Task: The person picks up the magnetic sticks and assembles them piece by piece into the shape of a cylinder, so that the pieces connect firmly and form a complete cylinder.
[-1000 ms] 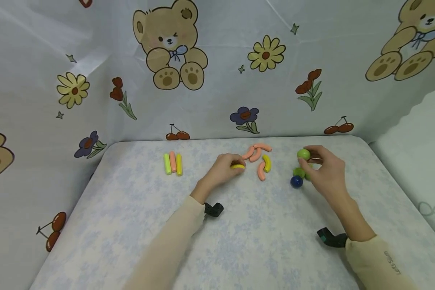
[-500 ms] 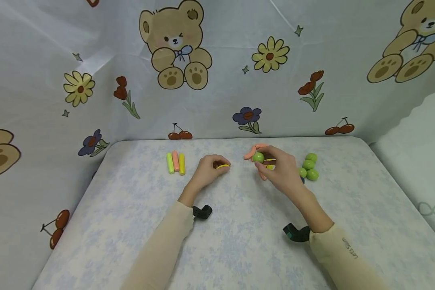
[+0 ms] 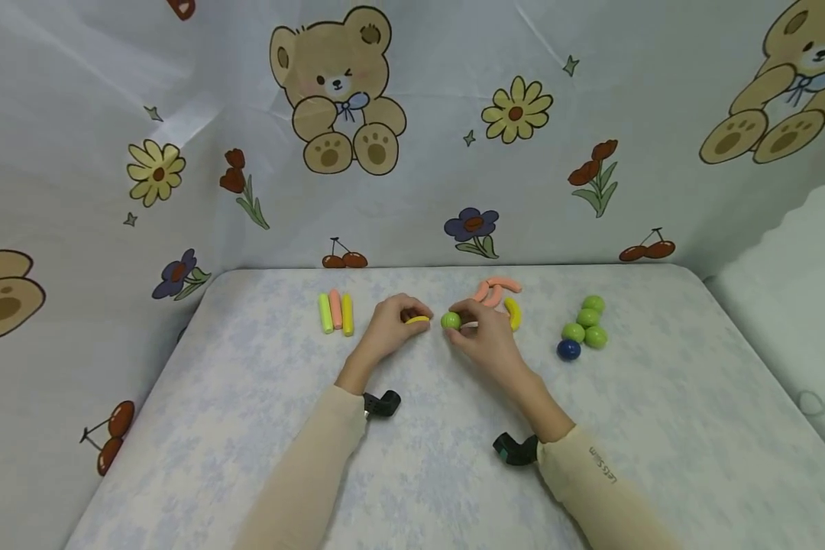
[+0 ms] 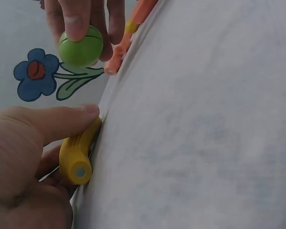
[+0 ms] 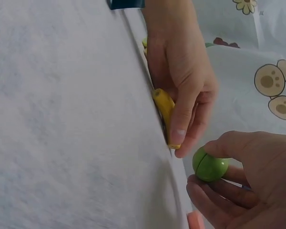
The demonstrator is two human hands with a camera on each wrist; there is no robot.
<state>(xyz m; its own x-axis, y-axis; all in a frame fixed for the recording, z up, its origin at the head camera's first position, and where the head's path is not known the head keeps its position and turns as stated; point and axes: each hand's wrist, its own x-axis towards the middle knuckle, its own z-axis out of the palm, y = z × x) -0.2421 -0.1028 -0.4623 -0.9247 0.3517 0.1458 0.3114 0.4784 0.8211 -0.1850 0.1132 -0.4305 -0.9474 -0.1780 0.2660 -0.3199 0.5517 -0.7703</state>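
Note:
My left hand [image 3: 388, 325] pinches a curved yellow rod [image 4: 78, 152] between thumb and fingers, low against the tabletop. The rod's near end shows a small pale disc. Facing it, my right hand [image 3: 488, 336] holds a glossy green ball [image 5: 209, 165] in its fingertips; a thin dark seam runs round the ball. A small gap separates ball and rod. Beyond and beside the right hand lie several curved pink rods [image 3: 504, 284] and another curved yellow rod [image 3: 513, 313]. The right hand partly covers this group.
Several green balls [image 3: 596, 337] and a dark blue ball [image 3: 568, 350] lie in a cluster to the right. Straight rods in green [image 3: 325, 313], pink [image 3: 335, 309] and yellow [image 3: 347, 315] stand side by side at left. A printed cloth [image 3: 426, 183] hangs behind the table.
My right hand has carried the green ball left from the ball cluster, across the curved rods, to near my left hand. The left hand has shifted slightly left with its yellow rod.

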